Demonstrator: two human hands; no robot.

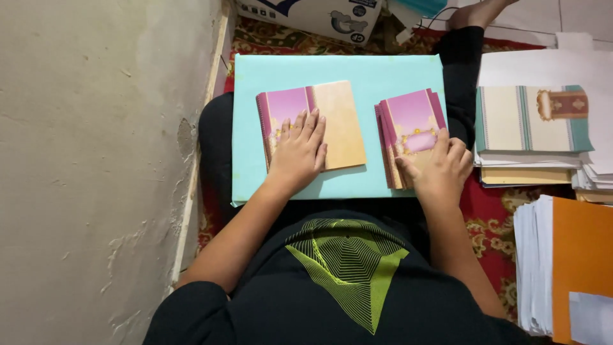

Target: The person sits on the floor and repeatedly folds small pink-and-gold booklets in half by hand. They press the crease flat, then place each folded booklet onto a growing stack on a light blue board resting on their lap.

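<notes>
A light blue board (383,73) lies across my lap. On its left part sits a stack of opened cards (341,118), pink on the left half and tan on the right. My left hand (299,153) rests flat on that stack, fingers spread. To the right lies a stack of folded pink cards (412,121) with a gold ornament. My right hand (442,169) lies on the lower part of this stack, thumb at its left edge, fingers curled over the top card.
A rough wall (96,160) runs along the left. Right of the board lie stacks of printed sheets (530,118), white paper (533,268) and an orange folder (581,255) on a red patterned carpet (485,217). A cardboard box (313,16) stands at the top.
</notes>
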